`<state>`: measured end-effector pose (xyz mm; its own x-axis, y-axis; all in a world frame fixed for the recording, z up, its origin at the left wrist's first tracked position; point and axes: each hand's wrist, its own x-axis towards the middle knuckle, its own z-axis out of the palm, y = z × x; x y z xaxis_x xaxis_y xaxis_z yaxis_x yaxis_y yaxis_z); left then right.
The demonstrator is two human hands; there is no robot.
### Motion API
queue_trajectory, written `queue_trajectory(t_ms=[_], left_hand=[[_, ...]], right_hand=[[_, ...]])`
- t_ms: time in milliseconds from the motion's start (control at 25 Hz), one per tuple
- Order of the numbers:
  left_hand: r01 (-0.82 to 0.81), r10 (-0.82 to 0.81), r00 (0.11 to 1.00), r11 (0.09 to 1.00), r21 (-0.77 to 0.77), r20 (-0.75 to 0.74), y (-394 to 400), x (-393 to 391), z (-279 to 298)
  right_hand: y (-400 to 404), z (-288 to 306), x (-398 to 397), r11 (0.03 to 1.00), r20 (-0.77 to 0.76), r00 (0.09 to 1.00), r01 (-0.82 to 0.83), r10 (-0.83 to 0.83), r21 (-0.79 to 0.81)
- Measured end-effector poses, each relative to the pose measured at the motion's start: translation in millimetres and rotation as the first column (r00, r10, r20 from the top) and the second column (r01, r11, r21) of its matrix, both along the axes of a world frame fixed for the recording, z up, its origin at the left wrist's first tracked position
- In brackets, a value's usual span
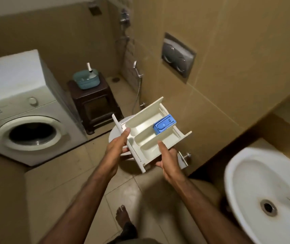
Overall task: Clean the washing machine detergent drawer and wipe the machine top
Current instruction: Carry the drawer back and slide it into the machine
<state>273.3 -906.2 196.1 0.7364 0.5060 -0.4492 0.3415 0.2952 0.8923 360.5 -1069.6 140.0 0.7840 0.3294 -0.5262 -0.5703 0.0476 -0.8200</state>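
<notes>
STEP: drawer-cleaning, detergent drawer [146, 136] out of the washing machine [26, 110], carried mid-air over the floor | HANDS: left hand [117, 147] grips its front panel; right hand [167, 159] cups its side, thumb on rim | NEXT: likely the sink [246, 166]; keep it level; machine top unwiped, I judge

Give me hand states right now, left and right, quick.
Left hand: grips the front-panel end of the cream plastic detergent drawer, thumb on its rim.
Right hand: holds the same drawer from beneath at its near side, thumb up along the wall.

Left hand [117, 147] and right hand [169, 160] hold detergent drawer [146, 136].
</notes>
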Motion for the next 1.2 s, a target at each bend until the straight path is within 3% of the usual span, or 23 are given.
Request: queue_trajectory(t_ms=[280, 560, 960, 1200], left_hand=[[-0.146, 0.149, 0.989, 0.972, -0.182, 0.006, 152.9, -47.1, -20.0], [-0.361, 0.375, 0.927, 0.897, -0.254, 0.006, 265.2, -97.6, -35.8], [-0.655, 0.674, 0.738, 0.722, -0.223, 0.018, 415.8, -153.5, -58.0], [-0.784, 0.82, 0.573, 0.548, -0.29, 0.001, 504.8, -176.6, -55.2]], right_hand=[[163.3, -4.8, -7.9, 0.986, 0.015, 0.986, -0.169, 0.169, 0.009], [311.8, -11.3, -16.5, 0.891, 0.05, 0.891, -0.445, 0.451, -0.088], [543.6, -13.2, -40.2, 0.619, 0.041, 0.619, -0.776, 0.784, -0.124], [673.3, -16.5, -62.7, 0.431, -0.006, 0.435, -0.893, 0.9, -0.132]])
